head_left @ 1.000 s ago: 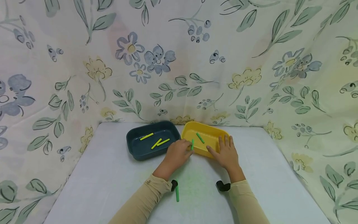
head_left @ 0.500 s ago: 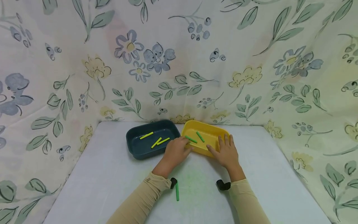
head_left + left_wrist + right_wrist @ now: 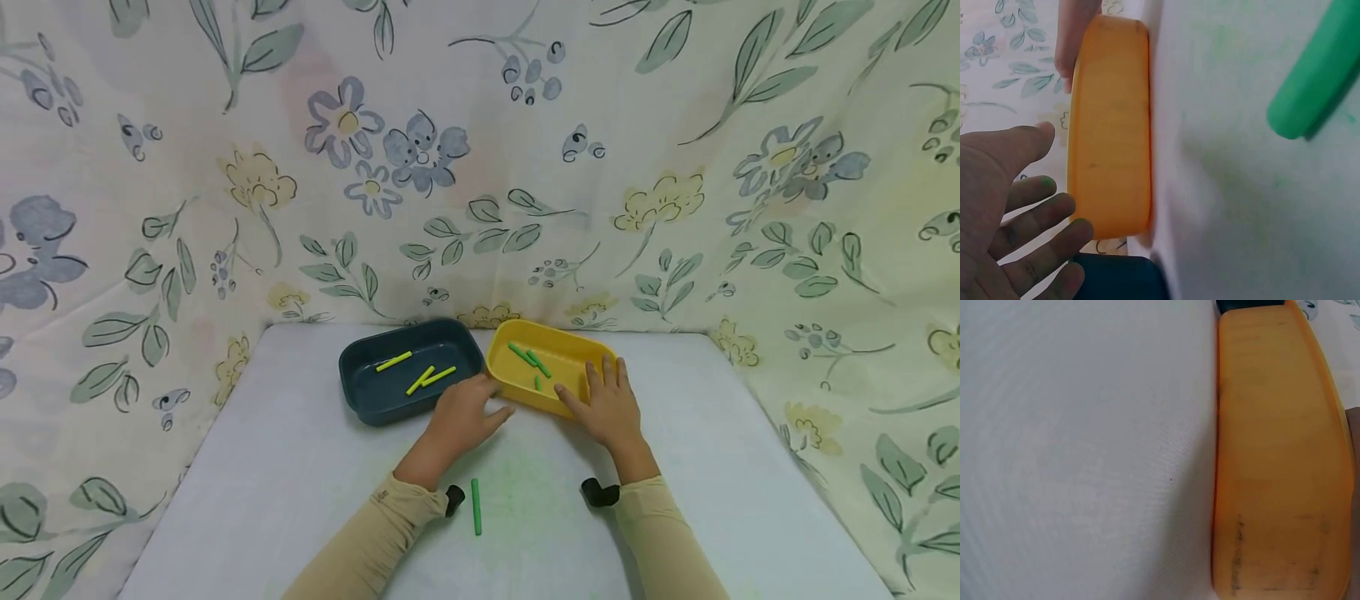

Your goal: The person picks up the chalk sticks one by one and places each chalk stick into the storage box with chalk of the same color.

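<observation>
My left hand [image 3: 459,418] is at the near left corner of the yellow tray [image 3: 525,396], with nothing in its spread fingers, as the left wrist view also shows. My right hand [image 3: 611,417] rests over the tray's near right corner, fingers straight and thumb over the front rim. Inside the tray lie two green chalk sticks [image 3: 522,354] side by side at the back left. A green chalk piece [image 3: 537,383] shows just behind the front wall, partly hidden by it. Another green chalk stick [image 3: 476,507] lies on the table by my left wrist.
A dark blue tray [image 3: 393,412] stands left of the yellow one, with three yellow chalk sticks [image 3: 420,380] in it. Green dust marks the white table covering [image 3: 517,492]. Behind the trays hangs a floral cloth [image 3: 480,167].
My left hand has let go of a green chalk stick in the yellow tray and drawn back slightly left and nearer me. My right hand has stayed at the tray's corner.
</observation>
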The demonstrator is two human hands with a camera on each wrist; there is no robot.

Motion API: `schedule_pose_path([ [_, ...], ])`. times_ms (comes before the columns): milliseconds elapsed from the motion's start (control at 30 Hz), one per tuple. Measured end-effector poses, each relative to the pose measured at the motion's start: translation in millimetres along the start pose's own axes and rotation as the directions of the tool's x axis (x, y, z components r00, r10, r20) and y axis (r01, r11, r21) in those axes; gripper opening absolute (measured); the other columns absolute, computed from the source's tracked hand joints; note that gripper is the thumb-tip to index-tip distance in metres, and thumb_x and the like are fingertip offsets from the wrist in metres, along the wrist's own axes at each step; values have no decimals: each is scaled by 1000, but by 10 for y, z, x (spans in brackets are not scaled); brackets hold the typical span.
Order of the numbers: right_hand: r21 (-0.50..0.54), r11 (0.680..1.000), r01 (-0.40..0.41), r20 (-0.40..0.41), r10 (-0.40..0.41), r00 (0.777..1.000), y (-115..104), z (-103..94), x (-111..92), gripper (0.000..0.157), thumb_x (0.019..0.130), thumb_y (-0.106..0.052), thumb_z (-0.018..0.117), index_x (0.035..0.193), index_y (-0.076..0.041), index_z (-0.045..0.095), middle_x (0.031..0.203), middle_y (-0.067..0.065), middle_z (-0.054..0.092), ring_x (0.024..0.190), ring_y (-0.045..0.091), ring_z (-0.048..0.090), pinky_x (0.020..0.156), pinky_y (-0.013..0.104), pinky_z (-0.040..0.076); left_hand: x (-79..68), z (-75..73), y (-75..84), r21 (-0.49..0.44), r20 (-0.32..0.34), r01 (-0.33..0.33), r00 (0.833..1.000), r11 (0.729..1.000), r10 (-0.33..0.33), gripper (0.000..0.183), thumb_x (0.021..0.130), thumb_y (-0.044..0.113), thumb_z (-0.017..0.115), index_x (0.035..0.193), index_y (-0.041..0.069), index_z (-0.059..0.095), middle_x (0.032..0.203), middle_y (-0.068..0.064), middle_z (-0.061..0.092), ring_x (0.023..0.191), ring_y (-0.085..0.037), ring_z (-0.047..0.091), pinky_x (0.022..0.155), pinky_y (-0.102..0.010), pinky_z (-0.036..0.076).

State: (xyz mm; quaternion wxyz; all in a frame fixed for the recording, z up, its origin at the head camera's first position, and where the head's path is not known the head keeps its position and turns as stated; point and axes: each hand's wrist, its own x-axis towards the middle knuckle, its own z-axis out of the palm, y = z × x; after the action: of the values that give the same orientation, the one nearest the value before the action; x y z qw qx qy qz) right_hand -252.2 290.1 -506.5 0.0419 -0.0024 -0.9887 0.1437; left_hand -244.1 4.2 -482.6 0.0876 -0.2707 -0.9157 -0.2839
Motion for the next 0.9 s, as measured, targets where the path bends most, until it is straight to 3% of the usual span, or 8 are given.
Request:
schedule_pose_path([
  [200,13,1000,9,-6,-8,1000,4,3,8,102,102,-76,43,165,3,32,174,33,10,162,53,-1,131,65,11,-102,-41,11,-8,25,10,1000,1000,-10,29,97,40,79,109,14,75,108,-5,76,90,-18,70,75,-34,57],
  [333,10,1000,13,-9,-13,1000,15,25,18,103,101,-78,41,165,3,32,174,33,10,162,54,-1,131,66,12,-179,-69,14,-45,38,7,999,999,-5,31,97,38,79,113,11,76,112,-7,76,98,-21,72,82,-39,60],
  [500,-5,1000,11,-12,-11,1000,26,40,27,105,100,-80,38,165,2,32,174,32,11,163,53,0,131,65,12,-268,-88,-19,-104,106,19,994,994,-8,38,97,36,79,121,7,77,115,-8,75,105,-22,71,89,-41,60],
  [900,-2,1000,12,-13,-12,1000,4,18,10,103,101,-79,40,164,3,33,174,33,11,162,54,1,131,66,13,-473,-70,-112,-98,155,13,988,995,2,39,97,36,79,120,5,77,111,-8,73,104,-22,70,92,-42,59],
])
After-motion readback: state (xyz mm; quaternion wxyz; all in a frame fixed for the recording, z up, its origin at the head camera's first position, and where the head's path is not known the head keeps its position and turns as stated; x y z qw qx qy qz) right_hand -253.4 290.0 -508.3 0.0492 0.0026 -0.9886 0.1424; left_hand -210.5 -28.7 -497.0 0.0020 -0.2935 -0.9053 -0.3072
